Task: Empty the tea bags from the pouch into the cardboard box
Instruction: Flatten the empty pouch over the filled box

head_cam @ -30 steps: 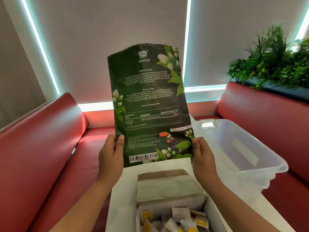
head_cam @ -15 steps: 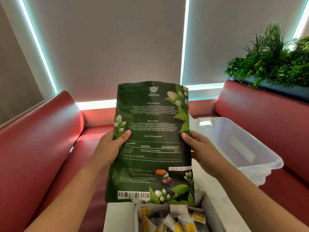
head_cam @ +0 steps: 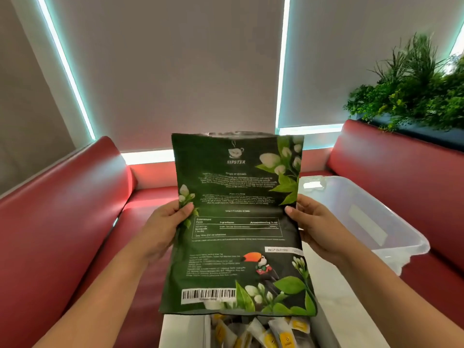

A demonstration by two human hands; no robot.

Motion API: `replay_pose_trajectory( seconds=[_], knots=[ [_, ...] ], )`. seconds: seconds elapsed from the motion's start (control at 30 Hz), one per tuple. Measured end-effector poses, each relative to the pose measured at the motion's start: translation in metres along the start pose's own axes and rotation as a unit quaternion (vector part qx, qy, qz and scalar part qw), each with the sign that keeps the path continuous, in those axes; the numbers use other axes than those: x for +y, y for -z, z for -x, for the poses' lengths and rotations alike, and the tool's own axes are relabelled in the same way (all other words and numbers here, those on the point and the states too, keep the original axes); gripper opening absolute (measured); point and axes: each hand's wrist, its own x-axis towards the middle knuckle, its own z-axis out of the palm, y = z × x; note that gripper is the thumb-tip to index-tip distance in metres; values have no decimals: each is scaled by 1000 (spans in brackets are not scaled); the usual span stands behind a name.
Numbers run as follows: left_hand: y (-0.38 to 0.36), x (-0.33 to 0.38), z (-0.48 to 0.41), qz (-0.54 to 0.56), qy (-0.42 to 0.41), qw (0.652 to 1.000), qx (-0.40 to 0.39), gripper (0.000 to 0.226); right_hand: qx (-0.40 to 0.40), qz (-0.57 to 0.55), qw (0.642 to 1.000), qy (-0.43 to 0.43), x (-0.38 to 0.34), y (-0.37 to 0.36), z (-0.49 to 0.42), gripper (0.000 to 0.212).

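Yellow-labelled tea bags (head_cam: 263, 335) are seen heaped in the cardboard box (head_cam: 206, 332), which is cut off by the bottom of the view. The box is set on the white surface (head_cam: 182, 330), close to its left edge.

Directly above the box the dark green pouch (head_cam: 238, 222) is held upright, printed back toward the camera and barcode end lowest. Whether its lower edge touches the tea bags cannot be told.

The left grip (head_cam: 163, 229) is clamped on the pouch's left edge at mid-height, thumb on the printed face. The right grip (head_cam: 313, 229) is clamped on the right edge at the same height, thumb likewise in front.

Beyond the right grip a clear plastic bin (head_cam: 381, 222) is noted by the surface's far right corner. Red upholstered seating (head_cam: 62, 222) runs behind, backed by grey blinds (head_cam: 163, 71). Green plants (head_cam: 414, 96) are seen at far right.
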Motion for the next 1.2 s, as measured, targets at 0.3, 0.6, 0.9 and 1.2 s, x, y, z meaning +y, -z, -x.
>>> replay_pose_trajectory(
  seconds=[0.3,0.6,0.9,1.2],
  knots=[
    [-9,10,41,79,116,989,-45,53,78,-1,997,-27,-3,-9,12,50],
    [0,-21,96,131,207,966,-81,81,210,138,965,78,15,-22,50,46],
    [-1,-34,128,46,166,985,23,19,117,84,989,28,11,-32,112,43],
    [-18,-44,131,62,101,992,53,17,3,36,999,-23,31,-43,148,98]
  ],
)
